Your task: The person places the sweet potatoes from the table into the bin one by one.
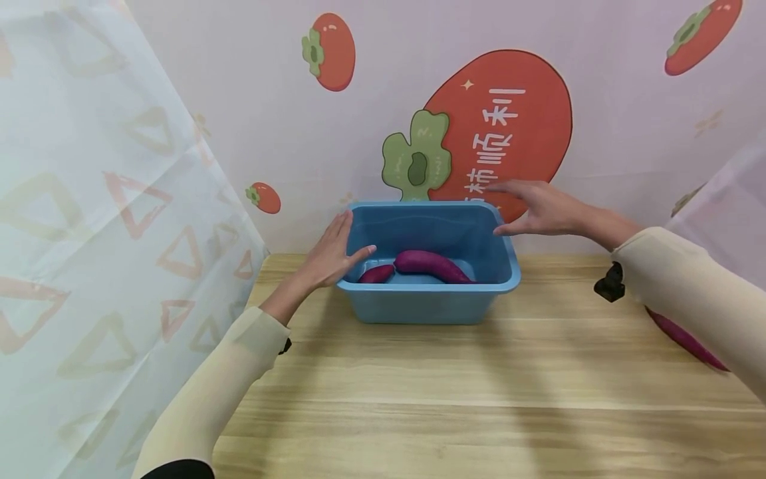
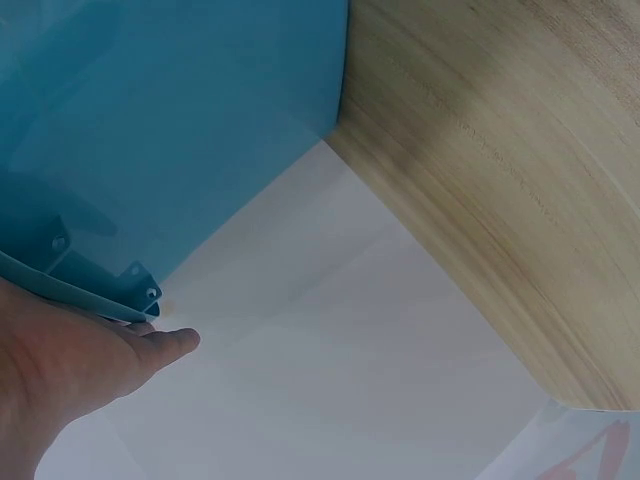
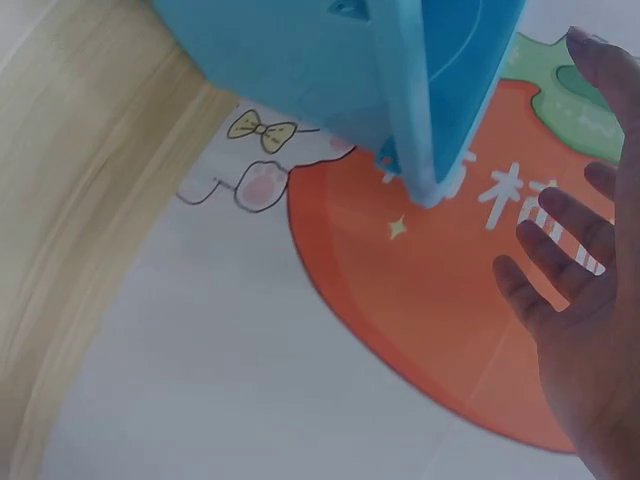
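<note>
A blue plastic bin (image 1: 427,306) stands on the wooden table against the back wall. Inside lie two purple sweet potatoes: a long curved one (image 1: 432,265) and a smaller one (image 1: 377,274) near the left wall. My left hand (image 1: 332,256) rests on the bin's left rim, fingers straight and thumb reaching over the inside; the left wrist view shows that hand (image 2: 90,360) at the rim's outer side. Just beyond the right rim, my right hand (image 1: 541,207) hovers with fingers spread. Seen from the right wrist, this hand (image 3: 590,310) is apart from the bin and holds nothing.
Another purple sweet potato (image 1: 688,339) lies on the table (image 1: 419,399) at the right, partly hidden by the right sleeve (image 1: 688,286). A persimmon-printed cloth (image 1: 287,120) covers the wall behind the bin. Printed sheeting (image 1: 120,266) hangs along the left side.
</note>
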{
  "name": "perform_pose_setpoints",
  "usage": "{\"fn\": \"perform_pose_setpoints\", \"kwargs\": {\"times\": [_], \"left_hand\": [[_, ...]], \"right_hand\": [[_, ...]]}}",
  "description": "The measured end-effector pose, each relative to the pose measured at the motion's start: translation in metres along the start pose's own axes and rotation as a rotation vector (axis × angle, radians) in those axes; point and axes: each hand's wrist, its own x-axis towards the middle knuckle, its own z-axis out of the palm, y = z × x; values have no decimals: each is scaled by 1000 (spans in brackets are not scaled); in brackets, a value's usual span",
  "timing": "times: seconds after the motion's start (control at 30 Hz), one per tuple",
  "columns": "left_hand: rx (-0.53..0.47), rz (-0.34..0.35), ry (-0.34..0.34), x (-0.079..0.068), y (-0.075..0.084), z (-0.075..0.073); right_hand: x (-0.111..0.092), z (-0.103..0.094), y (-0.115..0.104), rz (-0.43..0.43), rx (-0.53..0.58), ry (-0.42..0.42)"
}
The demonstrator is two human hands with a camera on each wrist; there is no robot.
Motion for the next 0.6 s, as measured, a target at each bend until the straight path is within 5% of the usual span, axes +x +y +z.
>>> {"fn": "perform_pose_setpoints", "kwargs": {"times": [0.6], "left_hand": [[-5,3,0,1,0,0]], "right_hand": [[-45,-7,32,94,4,41]]}}
